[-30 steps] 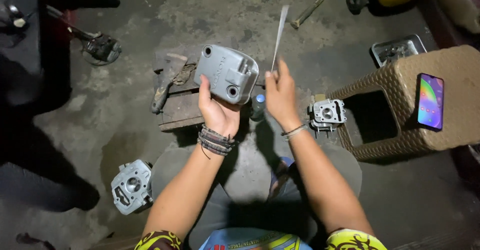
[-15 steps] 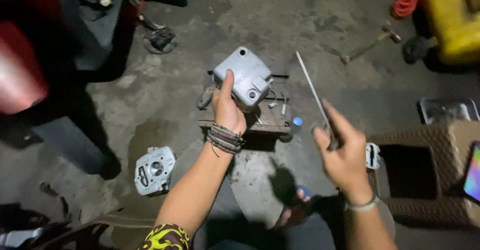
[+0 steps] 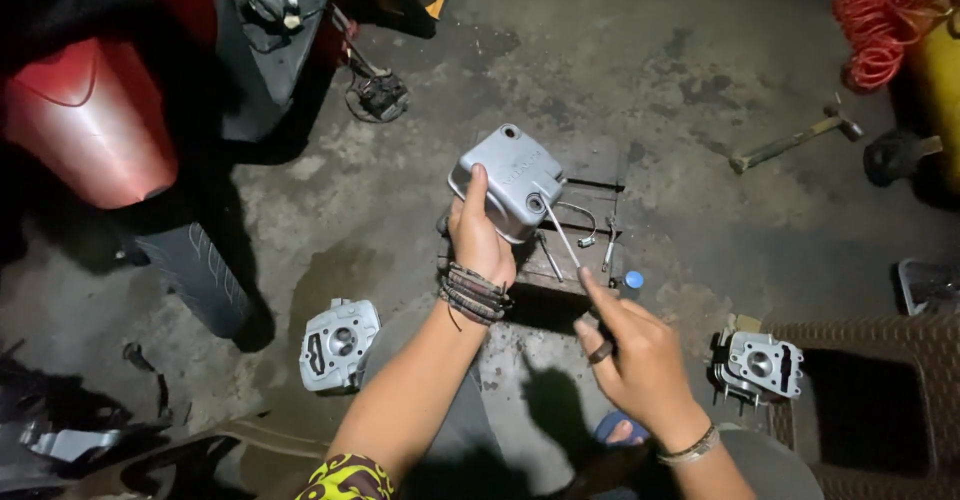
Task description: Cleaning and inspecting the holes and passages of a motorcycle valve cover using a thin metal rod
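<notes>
**Thin blade meets cover from lower right**

Left hand point(image 3: 482, 245) clamps the grey engine cover point(image 3: 505, 182), raised above the wooden block point(image 3: 580, 250). Right hand point(image 3: 630, 355), lower right of the cover, pinches a thin metal strip point(image 3: 560, 232); its long axis slants up-left, tip at the cover's edge.

Scene is dim, lit from above near the centre. The grey engine cover point(image 3: 506, 182) and concrete floor point(image 3: 640, 80) are brightest; corners fall to near black. Hard shadows lie near the forearms. The red fairing point(image 3: 90, 120) at far left shows soft glare. Slight motion blur throughout.
</notes>
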